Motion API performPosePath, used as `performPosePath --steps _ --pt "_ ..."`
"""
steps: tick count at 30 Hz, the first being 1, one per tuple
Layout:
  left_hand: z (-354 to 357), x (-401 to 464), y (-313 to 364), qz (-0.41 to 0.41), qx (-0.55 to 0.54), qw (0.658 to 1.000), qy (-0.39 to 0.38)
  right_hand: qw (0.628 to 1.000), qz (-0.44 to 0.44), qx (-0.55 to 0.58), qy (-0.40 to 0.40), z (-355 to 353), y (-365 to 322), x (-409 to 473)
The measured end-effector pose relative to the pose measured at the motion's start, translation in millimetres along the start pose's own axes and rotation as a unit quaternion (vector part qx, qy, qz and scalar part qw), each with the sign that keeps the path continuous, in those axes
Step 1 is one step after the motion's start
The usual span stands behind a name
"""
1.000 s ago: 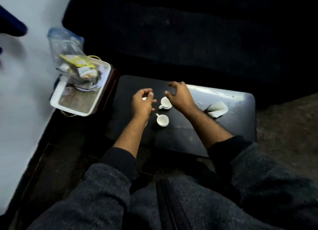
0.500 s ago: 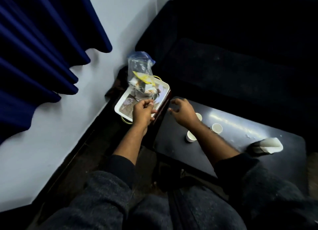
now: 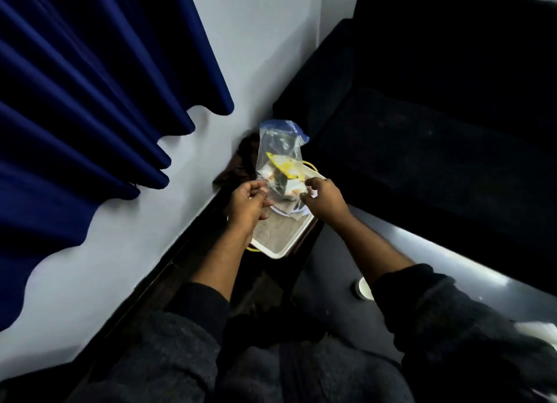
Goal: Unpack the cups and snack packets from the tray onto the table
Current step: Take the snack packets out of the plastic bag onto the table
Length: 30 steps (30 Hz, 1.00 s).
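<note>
From the head view, a clear, crinkly plastic bag [image 3: 278, 158] of snack packets stands upright on the white tray [image 3: 278, 243]. The left hand [image 3: 245, 205] and right hand [image 3: 322, 199] flank its base, fingers loosely curled; whether either touches the film I cannot tell. Gripped low, the limp bag could flop over. One cup [image 3: 363, 288] sits on the glossy dark table [image 3: 331, 270] beside the tray.

No text, label or number can be read; the yellow packet [image 3: 281, 163] inside the clear bag [image 3: 278, 149] bears print too blurred to make out
</note>
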<state>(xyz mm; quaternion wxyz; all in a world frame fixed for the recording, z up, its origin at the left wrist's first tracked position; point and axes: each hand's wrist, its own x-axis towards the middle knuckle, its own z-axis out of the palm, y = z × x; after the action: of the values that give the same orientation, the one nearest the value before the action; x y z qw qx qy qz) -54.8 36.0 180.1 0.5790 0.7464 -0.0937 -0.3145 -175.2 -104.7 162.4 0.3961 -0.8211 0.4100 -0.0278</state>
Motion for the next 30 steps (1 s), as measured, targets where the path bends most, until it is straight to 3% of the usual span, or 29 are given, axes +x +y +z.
performPosePath --steps 4,20,24,30 --pt "-8 45 5 -0.025 -0.026 0.999 -0.003 1.000 0.001 -0.021 -0.003 2 -17 51" --pt "-41 254 34 -0.063 0.074 0.988 -0.119 0.992 0.110 0.008 0.057 37 -87 279" --pt "-47 272 24 -0.081 0.098 0.980 -0.155 0.982 0.178 -0.053 0.028 49 -78 290" --pt "-29 257 30 -0.135 0.064 0.976 -0.156 0.985 0.097 -0.124 0.073 37 -87 239"
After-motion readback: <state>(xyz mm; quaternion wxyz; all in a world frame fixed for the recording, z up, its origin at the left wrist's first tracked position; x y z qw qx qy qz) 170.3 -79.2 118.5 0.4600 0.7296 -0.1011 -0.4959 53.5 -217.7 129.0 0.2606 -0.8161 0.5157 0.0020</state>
